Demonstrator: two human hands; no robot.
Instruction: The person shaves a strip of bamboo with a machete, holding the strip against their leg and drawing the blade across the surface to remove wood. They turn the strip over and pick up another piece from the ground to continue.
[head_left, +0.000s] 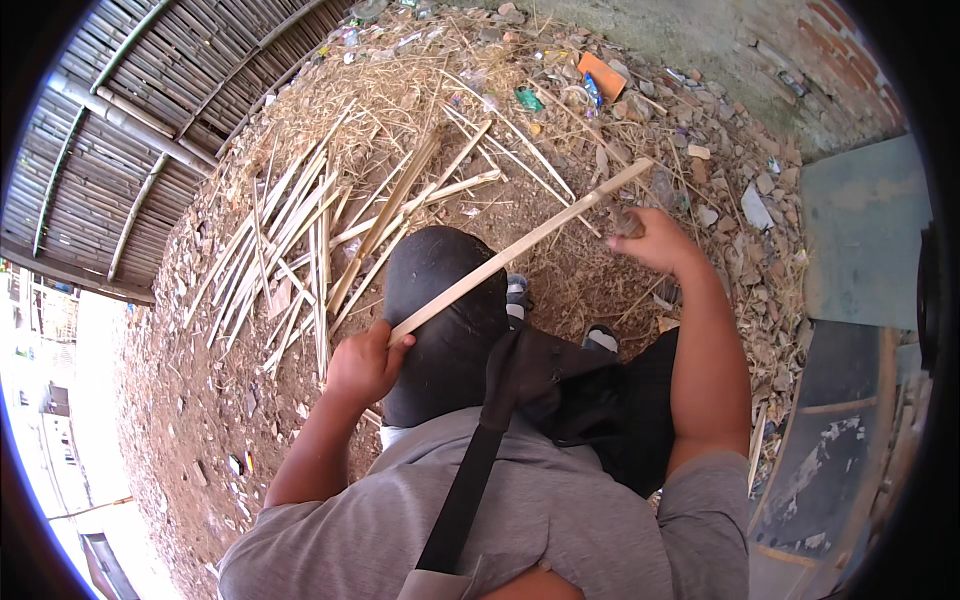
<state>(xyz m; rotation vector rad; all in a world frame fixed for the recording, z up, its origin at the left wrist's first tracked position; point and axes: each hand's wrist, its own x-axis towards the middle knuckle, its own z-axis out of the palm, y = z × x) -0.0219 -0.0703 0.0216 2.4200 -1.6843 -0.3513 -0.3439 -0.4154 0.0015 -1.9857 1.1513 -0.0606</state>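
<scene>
My left hand (365,362) is closed round the near end of a pale, flat bamboo strip (520,246). The strip slants up and to the right, passing over the dark-clad knee (440,255). Near its far end, a little to the right and apart from it, my right hand (655,242) is closed with its fingers curled. A small brownish thing (628,224) shows at those fingers, too unclear to name. Left of the knee lies a loose pile of split bamboo strips (290,245), with a few thin ones (510,150) beyond the knee.
Straw and rubble cover the dirt ground (200,420). A bamboo-slat wall (130,120) stands at the upper left, a worn plaster and brick wall (720,50) at the upper right. Grey-green panels (865,235) lean along the right. An orange piece (601,75) lies among the litter.
</scene>
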